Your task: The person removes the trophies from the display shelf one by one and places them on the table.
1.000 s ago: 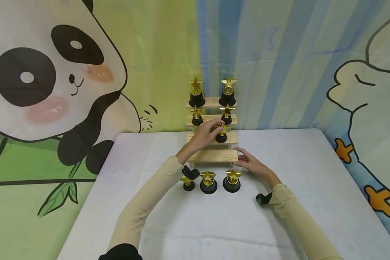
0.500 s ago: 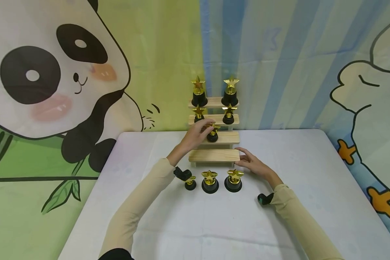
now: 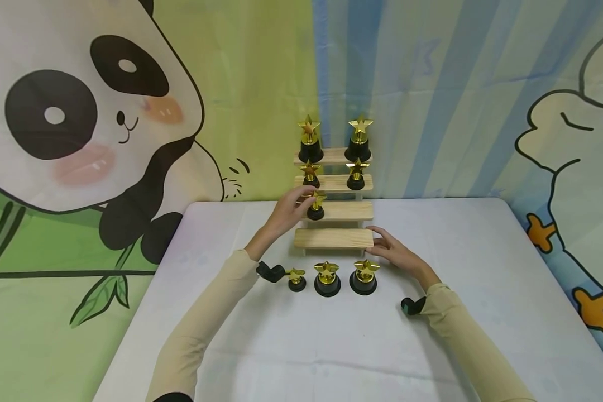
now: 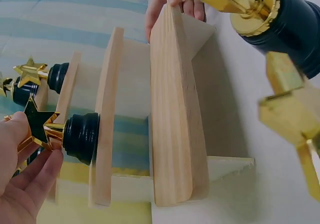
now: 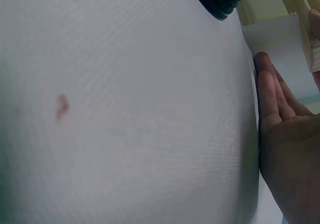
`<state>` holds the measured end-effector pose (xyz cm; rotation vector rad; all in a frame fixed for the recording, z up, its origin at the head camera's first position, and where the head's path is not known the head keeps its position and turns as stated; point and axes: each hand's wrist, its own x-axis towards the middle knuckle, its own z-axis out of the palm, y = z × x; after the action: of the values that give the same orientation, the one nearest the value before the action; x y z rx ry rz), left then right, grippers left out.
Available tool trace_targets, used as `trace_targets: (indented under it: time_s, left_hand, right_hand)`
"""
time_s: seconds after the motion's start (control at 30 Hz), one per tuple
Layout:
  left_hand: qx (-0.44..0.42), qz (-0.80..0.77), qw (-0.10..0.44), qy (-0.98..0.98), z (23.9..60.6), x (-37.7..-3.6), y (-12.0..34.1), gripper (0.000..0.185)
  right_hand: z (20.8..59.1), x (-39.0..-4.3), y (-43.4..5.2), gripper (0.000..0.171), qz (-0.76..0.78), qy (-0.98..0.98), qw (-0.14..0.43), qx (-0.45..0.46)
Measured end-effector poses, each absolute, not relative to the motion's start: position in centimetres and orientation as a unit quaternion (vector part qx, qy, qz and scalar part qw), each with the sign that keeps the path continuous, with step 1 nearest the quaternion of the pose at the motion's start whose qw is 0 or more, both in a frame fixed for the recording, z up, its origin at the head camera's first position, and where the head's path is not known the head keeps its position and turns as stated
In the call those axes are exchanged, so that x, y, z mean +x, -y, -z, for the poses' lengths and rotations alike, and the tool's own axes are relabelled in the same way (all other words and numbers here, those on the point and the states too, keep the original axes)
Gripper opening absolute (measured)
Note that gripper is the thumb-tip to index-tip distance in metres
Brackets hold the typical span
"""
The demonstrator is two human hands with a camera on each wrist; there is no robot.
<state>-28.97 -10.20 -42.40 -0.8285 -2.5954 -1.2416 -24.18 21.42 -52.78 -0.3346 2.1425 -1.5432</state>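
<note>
Trophy (image 3: 316,205) in left hand (image 3: 285,213) — (second step).

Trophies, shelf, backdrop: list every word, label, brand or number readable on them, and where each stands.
There is no readable text in any view.
The gold star trophies have plain black bases, with no plate or engraving visible.
The wooden stepped shelf is bare wood.
The backdrop shows only cartoon drawings, a panda among them, with no lettering.
The white table bears no mark that reads as text.
</note>
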Motion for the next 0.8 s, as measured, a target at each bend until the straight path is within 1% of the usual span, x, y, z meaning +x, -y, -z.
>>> trace_targets:
  time_s: [0.03, 0.47, 0.8]
  left_hand:
    - [-0.274, 0.413, 0.075, 0.865, 42.4, -28.8, 10.3, 0.031]
    - [-0.275, 0.419, 0.081, 0.862, 43.0, -25.3, 11.8, 0.033]
    - [-0.265, 0.407, 0.091, 0.869, 43.0, -23.4, 13.6, 0.029]
  right_hand:
    - [53.3, -24.4, -21.5, 0.073, 0.562, -0.784, 0.233, -0.126]
    - [53.1, -24.4, -21.6, 0.074, 0.562, -0.784, 0.235, -0.116]
    - [53.2, -24.4, -21.6, 0.074, 0.565, -0.781, 0.237, -0.120]
